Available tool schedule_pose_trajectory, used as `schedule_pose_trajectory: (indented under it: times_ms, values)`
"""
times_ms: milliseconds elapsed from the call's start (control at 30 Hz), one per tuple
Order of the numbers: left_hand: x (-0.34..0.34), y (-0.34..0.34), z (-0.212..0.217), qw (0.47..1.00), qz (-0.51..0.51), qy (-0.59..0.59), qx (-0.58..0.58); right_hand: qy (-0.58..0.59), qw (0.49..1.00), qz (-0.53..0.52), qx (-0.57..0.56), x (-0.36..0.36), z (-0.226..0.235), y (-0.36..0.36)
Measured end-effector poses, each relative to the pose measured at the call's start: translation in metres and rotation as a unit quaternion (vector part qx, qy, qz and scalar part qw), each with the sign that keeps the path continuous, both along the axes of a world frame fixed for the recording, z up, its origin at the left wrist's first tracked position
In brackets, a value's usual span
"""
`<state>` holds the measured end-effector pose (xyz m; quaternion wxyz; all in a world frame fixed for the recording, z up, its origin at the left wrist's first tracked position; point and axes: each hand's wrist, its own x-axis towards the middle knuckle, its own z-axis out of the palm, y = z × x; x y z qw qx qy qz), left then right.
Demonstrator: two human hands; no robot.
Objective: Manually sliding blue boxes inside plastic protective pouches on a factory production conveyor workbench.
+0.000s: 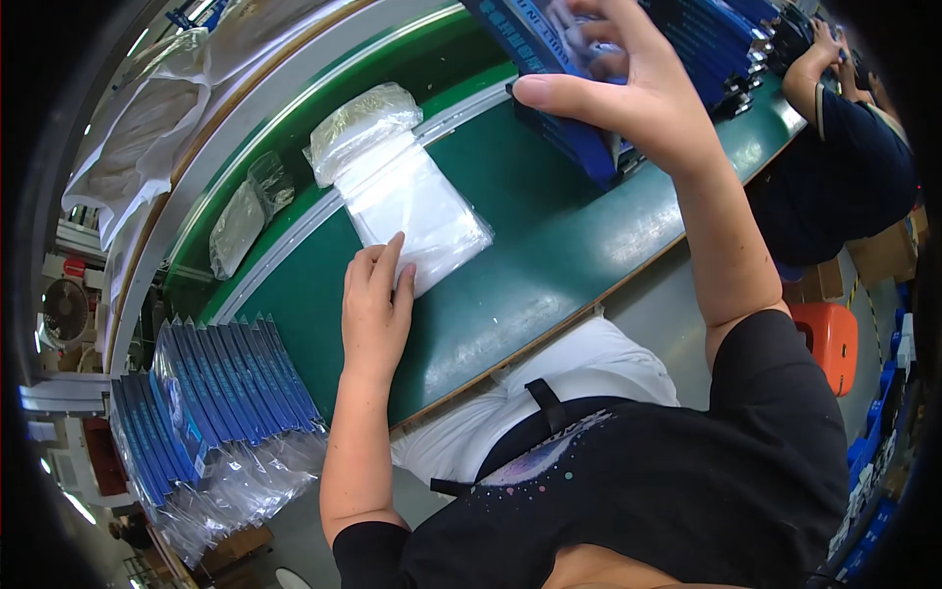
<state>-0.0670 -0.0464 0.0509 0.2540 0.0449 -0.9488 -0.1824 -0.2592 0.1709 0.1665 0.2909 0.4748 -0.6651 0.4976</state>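
On desk [535,270], touches bags [424,201] slanting lengthwise toward lower right with left grip [378,302], pinching unclear; spreads right grip [648,98] by boxes [706,49].

A green workbench [491,334] with a brown front edge ran diagonally across the view. Near its middle lay a flat stack of clear plastic bags [417,206] — with blue packages in clear wrapping [231,383] lined up at left, and more blue packages [702,59] at upper right.
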Motion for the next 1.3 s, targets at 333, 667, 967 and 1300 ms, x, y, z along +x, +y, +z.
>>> schedule_pose_trajectory:
  times_ms: [333,667,967,1300]
  values:
    - [-0.002,0.006,0.006,0.999,-0.002,0.040,0.021,-0.715,0.524,0.461,-0.038,0.045,-0.122,0.001]
    - [0.002,0.005,0.011,0.990,-0.005,0.027,0.138,-0.751,0.384,0.537,0.033,0.078,-0.134,-0.015]
    - [0.011,-0.006,0.003,0.875,0.080,-0.041,0.476,-0.717,0.495,0.490,0.021,0.075,-0.129,-0.023]
    - [0.021,-0.012,0.009,0.918,0.067,-0.122,0.372,-0.649,0.650,0.389,0.071,0.079,-0.137,-0.016]
